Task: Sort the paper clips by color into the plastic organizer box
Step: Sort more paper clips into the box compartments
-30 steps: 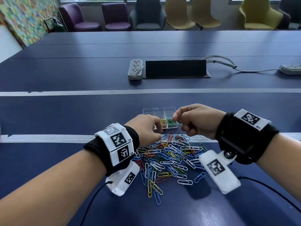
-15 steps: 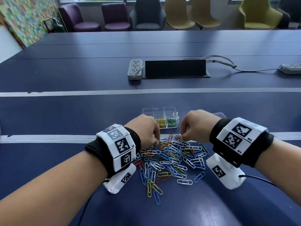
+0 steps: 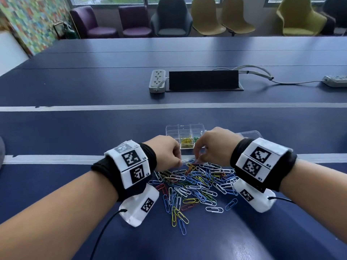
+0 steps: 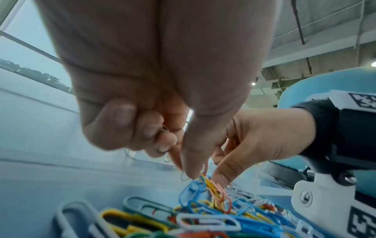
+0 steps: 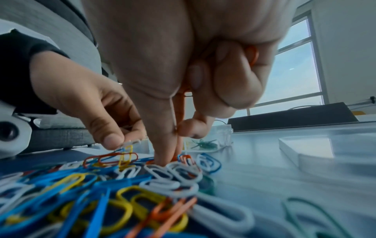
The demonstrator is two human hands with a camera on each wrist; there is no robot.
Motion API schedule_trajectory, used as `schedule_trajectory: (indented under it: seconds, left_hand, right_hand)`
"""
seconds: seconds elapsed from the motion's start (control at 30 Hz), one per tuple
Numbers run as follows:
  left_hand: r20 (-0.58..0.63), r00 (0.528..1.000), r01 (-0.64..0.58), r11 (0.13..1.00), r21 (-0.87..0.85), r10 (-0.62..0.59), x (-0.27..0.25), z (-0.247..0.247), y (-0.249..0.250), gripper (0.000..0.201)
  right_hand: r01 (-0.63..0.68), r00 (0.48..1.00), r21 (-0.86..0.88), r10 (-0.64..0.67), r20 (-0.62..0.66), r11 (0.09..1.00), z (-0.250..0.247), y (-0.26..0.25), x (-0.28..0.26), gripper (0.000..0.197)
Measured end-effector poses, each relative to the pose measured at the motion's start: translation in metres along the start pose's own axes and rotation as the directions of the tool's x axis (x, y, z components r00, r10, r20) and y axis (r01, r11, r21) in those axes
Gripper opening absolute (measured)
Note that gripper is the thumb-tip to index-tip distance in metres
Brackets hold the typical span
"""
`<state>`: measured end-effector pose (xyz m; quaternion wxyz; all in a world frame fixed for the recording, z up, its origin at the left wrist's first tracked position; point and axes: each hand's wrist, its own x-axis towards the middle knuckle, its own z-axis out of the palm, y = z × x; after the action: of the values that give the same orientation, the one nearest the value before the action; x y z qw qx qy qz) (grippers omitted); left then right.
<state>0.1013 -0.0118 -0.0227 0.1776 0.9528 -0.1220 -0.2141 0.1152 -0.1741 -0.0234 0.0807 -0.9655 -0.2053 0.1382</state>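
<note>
Dozens of mixed-colour paper clips point(image 3: 193, 184) heaped on tabletop point(image 3: 75, 128) | organizer box point(image 3: 185, 136) just beyond, yellow and green sorted | left hand point(image 3: 165, 152) pinched on white clip point(image 5: 130, 142) | right hand point(image 3: 212, 147) curled round orange clips point(image 5: 253, 54) | power strip point(image 3: 157, 81) far behind

The pile of paper clips point(image 3: 195, 184) lies on the desk point(image 3: 75, 128), with the organizer box point(image 3: 185, 131) just behind it. Both hands reach into the pile's far edge, left hand point(image 3: 165, 152) left of right hand point(image 3: 216, 147). A power strip point(image 3: 157, 81) lies farther back.
</note>
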Motion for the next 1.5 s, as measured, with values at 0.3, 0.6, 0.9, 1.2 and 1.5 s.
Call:
schedule_trajectory:
  seconds: [0.3, 0.6, 0.9, 1.2, 1.5]
  left_hand:
    - [-0.016, 1.0, 0.009, 0.96, -0.279, -0.014, -0.003, -0.004, -0.006, 0.015]
    - [0.13, 0.991, 0.1, 0.708, -0.7, -0.011, -0.004, -0.001, -0.013, 0.026]
    - [0.152, 0.986, 0.143, 0.782, -0.606, -0.062, -0.015, -0.006, -0.033, 0.009]
    - [-0.046, 0.999, 0.012, 0.993, 0.122, -0.007, -0.03, -0.009, -0.044, 0.012]
    - [0.012, 0.993, -0.116, 0.945, 0.306, 0.118, -0.03, -0.006, -0.036, 0.013]
  right_hand:
    - [0.067, 0.997, -0.064, -0.064, 0.051, 0.996, 0.0, -0.002, 0.0, 0.013]
    - [0.091, 0.996, -0.225, -0.092, 0.002, 0.97, -0.003, -0.007, 0.0, 0.015]
    - [0.128, 0.992, -0.27, -0.119, 0.051, 0.954, -0.007, -0.005, 0.002, 0.019]
    - [0.172, 0.985, -0.361, -0.153, 0.081, 0.917, -0.004, -0.008, 0.005, 0.029]
    - [0.092, 0.993, -0.063, -0.097, -0.069, 0.994, -0.01, -0.005, 0.008, 0.021]
